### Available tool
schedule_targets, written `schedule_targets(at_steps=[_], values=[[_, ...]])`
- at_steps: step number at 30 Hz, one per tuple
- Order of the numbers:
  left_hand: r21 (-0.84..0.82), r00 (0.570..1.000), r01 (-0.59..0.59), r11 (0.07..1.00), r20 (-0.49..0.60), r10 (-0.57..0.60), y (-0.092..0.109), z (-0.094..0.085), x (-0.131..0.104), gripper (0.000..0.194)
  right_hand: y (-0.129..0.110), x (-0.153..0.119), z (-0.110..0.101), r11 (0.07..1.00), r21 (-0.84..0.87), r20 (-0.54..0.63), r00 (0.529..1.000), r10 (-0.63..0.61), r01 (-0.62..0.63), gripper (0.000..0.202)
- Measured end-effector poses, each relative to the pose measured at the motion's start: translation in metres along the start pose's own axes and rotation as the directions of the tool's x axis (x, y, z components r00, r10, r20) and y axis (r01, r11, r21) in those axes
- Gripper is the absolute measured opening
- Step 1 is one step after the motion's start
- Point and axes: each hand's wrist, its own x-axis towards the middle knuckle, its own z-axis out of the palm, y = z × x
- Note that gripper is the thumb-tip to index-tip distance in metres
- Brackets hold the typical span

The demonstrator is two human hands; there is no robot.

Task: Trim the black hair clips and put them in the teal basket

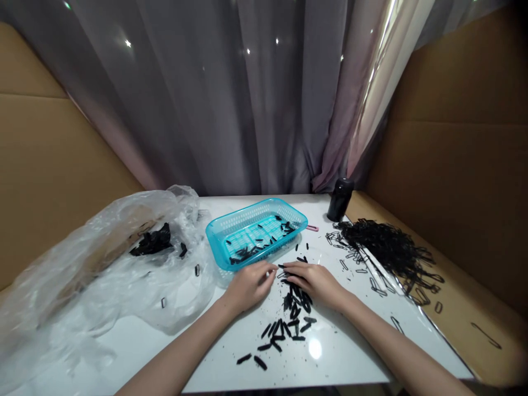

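Note:
Near the middle of the white table, my left hand (252, 285) rests just in front of the blue basket (225, 261), its fingers curled with thumb and index finger close together; anything between them is too small to name. Facing it, my right hand (315, 281) has its fingers together over the top of a pile of short black pieces (295, 305), with a small dark piece at its fingertips. More loose black pieces (277, 333) lie between my forearms. Several similar black pieces (247, 253) lie inside the basket.
Clear plastic bags (124, 280) with a black bundle (154, 240) cover the left side. A black bottle (340, 199) stands at the back right, near a pink object (312, 227). A heap of thin black loops (385, 247) lies at right. Cardboard walls (462, 165) flank the table.

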Motion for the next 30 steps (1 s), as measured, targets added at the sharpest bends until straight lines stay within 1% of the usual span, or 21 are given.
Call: schedule_targets(at_steps=[2,4,7,10,13,16,19,22,24,27,30], values=[[0.003,0.998,0.061,0.998,-0.008,-0.061,-0.003,0.002,0.001,0.022,-0.004,-0.002,-0.003,0.997,0.067,0.010,1.000,-0.024,0.023,0.031],[-0.006,0.996,0.084,0.996,0.007,-0.083,-0.005,0.005,0.001,0.023,-0.009,-0.003,-0.005,0.989,0.138,0.015,0.999,-0.047,0.045,0.032],[-0.027,0.996,0.069,0.997,0.062,-0.067,-0.006,0.006,0.000,0.021,-0.016,-0.004,-0.007,0.971,0.230,0.009,0.997,-0.071,0.067,0.033],[-0.026,0.993,0.058,0.998,0.102,-0.055,-0.005,0.006,0.001,0.021,-0.020,-0.004,-0.007,0.960,0.272,-0.010,0.998,-0.068,0.068,0.033],[-0.010,0.993,0.060,0.998,0.102,-0.059,-0.005,0.005,0.001,0.022,-0.019,-0.003,-0.009,0.965,0.258,-0.063,0.998,-0.031,0.046,0.035],[0.005,0.994,0.056,0.998,0.091,-0.056,-0.006,0.004,0.001,0.023,-0.014,-0.003,-0.013,0.979,0.202,-0.129,0.992,0.011,0.016,0.036],[0.017,0.997,0.034,0.999,0.072,-0.035,-0.008,0.005,0.001,0.022,-0.010,-0.004,-0.016,0.990,0.139,-0.156,0.987,0.032,-0.010,0.034],[0.029,0.999,-0.007,1.000,0.037,0.006,-0.008,0.006,0.001,0.021,-0.007,-0.005,-0.016,0.995,0.087,-0.162,0.985,0.054,-0.040,0.034],[0.044,0.999,-0.040,0.998,-0.009,0.041,-0.008,0.006,0.000,0.022,-0.006,-0.006,-0.016,0.996,0.061,-0.163,0.984,0.067,-0.058,0.034],[0.089,0.988,-0.088,0.992,-0.122,0.098,-0.004,0.003,-0.002,0.026,-0.007,-0.007,-0.016,0.996,0.034,-0.172,0.982,0.082,-0.077,0.033],[0.164,0.960,-0.120,0.979,-0.234,0.157,0.000,-0.005,-0.003,0.028,-0.006,-0.007,-0.018,0.996,0.009,-0.183,0.979,0.087,-0.087,0.032]])
